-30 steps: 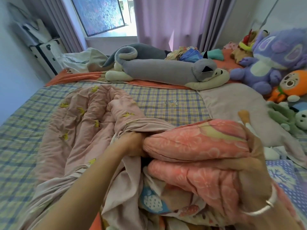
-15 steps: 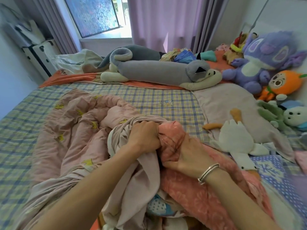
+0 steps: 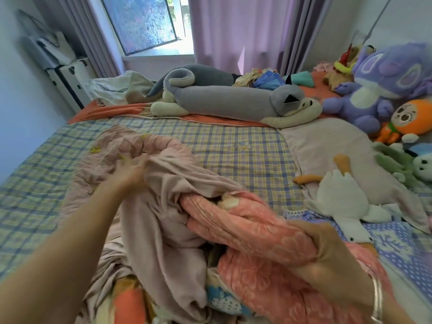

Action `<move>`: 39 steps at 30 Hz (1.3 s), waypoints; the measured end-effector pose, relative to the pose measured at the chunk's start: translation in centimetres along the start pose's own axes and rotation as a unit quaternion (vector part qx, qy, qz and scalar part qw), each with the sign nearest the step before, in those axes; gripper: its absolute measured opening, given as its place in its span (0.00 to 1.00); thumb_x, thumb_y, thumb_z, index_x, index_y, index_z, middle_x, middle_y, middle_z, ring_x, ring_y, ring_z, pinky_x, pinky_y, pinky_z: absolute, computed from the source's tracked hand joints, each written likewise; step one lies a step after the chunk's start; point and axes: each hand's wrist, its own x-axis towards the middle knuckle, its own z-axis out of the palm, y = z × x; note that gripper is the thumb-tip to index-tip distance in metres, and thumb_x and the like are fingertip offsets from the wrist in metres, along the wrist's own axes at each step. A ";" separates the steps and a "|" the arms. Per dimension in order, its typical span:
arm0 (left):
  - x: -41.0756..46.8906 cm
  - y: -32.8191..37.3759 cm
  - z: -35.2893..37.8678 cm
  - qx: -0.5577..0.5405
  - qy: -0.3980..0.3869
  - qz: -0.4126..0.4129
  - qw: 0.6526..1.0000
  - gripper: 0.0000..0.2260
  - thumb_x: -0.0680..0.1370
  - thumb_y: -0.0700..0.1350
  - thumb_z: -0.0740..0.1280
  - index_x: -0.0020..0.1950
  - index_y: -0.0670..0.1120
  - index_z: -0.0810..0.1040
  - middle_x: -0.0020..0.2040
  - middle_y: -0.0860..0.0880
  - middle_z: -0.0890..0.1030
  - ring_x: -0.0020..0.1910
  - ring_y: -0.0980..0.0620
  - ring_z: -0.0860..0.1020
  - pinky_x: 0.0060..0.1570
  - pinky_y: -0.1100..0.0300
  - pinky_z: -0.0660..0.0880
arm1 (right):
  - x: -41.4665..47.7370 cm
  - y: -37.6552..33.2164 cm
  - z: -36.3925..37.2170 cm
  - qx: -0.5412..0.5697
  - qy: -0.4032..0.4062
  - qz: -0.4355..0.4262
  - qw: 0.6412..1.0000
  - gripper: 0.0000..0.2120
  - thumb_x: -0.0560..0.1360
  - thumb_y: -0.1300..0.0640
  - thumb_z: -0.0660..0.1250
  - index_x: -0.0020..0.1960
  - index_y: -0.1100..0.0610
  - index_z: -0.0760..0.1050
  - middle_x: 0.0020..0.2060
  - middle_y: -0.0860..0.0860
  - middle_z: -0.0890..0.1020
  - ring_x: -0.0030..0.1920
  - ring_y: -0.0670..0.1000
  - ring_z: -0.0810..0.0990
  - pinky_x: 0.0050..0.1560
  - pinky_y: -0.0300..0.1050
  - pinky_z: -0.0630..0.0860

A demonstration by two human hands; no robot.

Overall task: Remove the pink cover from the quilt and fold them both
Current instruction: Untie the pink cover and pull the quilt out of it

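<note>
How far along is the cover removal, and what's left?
Done: part of the quilt is out of the pink cover. In hand: right hand grips the quilt; left hand, blurred, is on the cover. Left: free the rest, fold both.

Checked sheet point(image 3: 233, 141) lies bare beyond the pink cover point(image 3: 163, 183); grey plush point(image 3: 224, 99) bars the far side; white goose point(image 3: 339, 199) crowds the right.
</note>
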 end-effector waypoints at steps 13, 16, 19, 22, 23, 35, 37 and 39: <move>-9.0 15.6 2.4 -0.125 -0.090 0.469 0.870 0.04 0.69 0.42 0.60 0.40 0.47 0.74 0.41 0.53 0.76 0.44 0.51 0.74 0.49 0.57 0.70 | 1.9 3.4 1.5 -0.168 -0.110 -0.019 0.979 0.14 0.66 0.53 0.69 0.52 0.50 0.79 0.39 0.47 0.83 0.40 0.43 0.80 0.40 0.41 0.77; -9.1 14.8 3.0 -0.161 -0.014 0.416 0.895 0.10 0.68 0.43 0.62 0.28 0.51 0.66 0.29 0.57 0.69 0.32 0.53 0.70 0.38 0.57 0.68 | 2.0 3.2 0.3 -0.186 -0.153 0.078 0.968 0.25 0.61 0.41 0.68 0.57 0.46 0.75 0.44 0.44 0.82 0.43 0.43 0.79 0.46 0.43 0.77; -9.4 15.1 2.1 -0.300 0.106 0.351 0.881 0.07 0.64 0.45 0.60 0.28 0.44 0.73 0.26 0.51 0.75 0.28 0.50 0.74 0.31 0.55 0.72 | 3.3 1.0 -1.1 -0.150 -0.191 0.198 0.950 0.40 0.51 0.21 0.60 0.56 0.43 0.68 0.50 0.38 0.77 0.48 0.38 0.77 0.50 0.38 0.75; -10.0 16.6 -0.6 -0.306 0.179 0.351 0.867 0.14 0.67 0.41 0.66 0.25 0.50 0.64 0.23 0.54 0.69 0.24 0.53 0.68 0.29 0.59 0.66 | 5.3 -1.7 -0.6 -0.208 -0.149 0.193 0.947 0.42 0.60 0.27 0.64 0.66 0.46 0.58 0.52 0.37 0.70 0.50 0.39 0.73 0.48 0.34 0.69; -10.4 17.0 -1.7 -0.317 0.188 0.352 0.860 0.17 0.67 0.38 0.66 0.25 0.51 0.62 0.23 0.55 0.67 0.24 0.56 0.66 0.29 0.60 0.63 | 5.9 -2.0 0.1 -0.257 -0.122 0.161 0.945 0.37 0.65 0.34 0.67 0.66 0.50 0.58 0.52 0.41 0.72 0.49 0.44 0.74 0.47 0.37 0.69; -8.5 10.5 -1.9 -0.406 -0.374 0.307 0.775 0.17 0.67 0.57 0.70 0.55 0.60 0.75 0.55 0.59 0.81 0.57 0.59 0.77 0.59 0.64 0.72 | 4.4 -1.5 4.3 0.175 0.013 0.015 0.984 0.12 0.52 0.60 0.69 0.35 0.54 0.81 0.29 0.45 0.82 0.30 0.41 0.79 0.31 0.33 0.74; -7.5 10.0 -1.1 -0.337 -0.335 0.278 0.835 0.26 0.65 0.71 0.61 0.60 0.65 0.72 0.64 0.58 0.75 0.65 0.56 0.71 0.69 0.57 0.64 | 3.8 -2.2 4.2 0.190 -0.021 -0.015 0.981 0.14 0.53 0.56 0.67 0.38 0.56 0.82 0.31 0.48 0.84 0.33 0.43 0.81 0.34 0.33 0.76; -6.5 9.7 0.4 -0.283 -0.264 0.250 0.888 0.37 0.63 0.77 0.56 0.67 0.61 0.69 0.70 0.56 0.69 0.70 0.54 0.65 0.72 0.55 0.57 | 3.4 -2.7 4.0 0.183 -0.030 -0.024 0.982 0.16 0.54 0.56 0.67 0.36 0.64 0.82 0.31 0.61 0.83 0.33 0.50 0.80 0.33 0.38 0.76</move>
